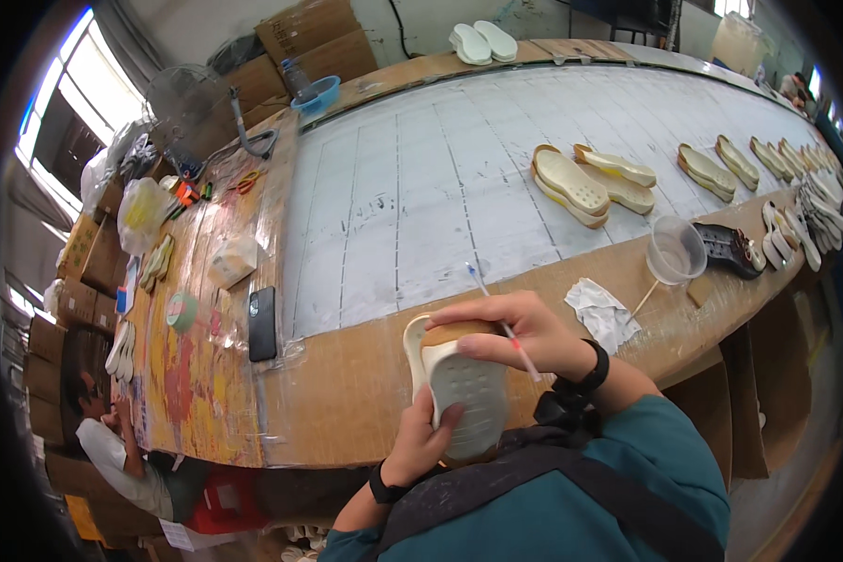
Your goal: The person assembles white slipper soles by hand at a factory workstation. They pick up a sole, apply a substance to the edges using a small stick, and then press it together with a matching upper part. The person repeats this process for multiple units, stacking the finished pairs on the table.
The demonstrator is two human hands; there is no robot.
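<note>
In front of my body I hold a white shoe sole (pixel 473 398) with small dimples and a tan end. My left hand (pixel 417 445) grips its lower left side, the thumb lying across the top face. My right hand (pixel 520 328) closes over the tan far end. A thin pen-like stick (pixel 528 362), with a blue tip and a red part, is also tucked between the right hand's fingers. Another pale sole edge (pixel 413 351) shows just left of the held sole; whether it is a separate piece, I cannot tell.
Ahead lies a white marked board (pixel 412 215) bearing several soles (pixel 571 185). To the right are crumpled tissue (pixel 601 314), a clear plastic cup (pixel 676 251) and a dark shoe (pixel 727 249). A black phone (pixel 262 323) rests leftward. A person (pixel 126 459) sits at the far left.
</note>
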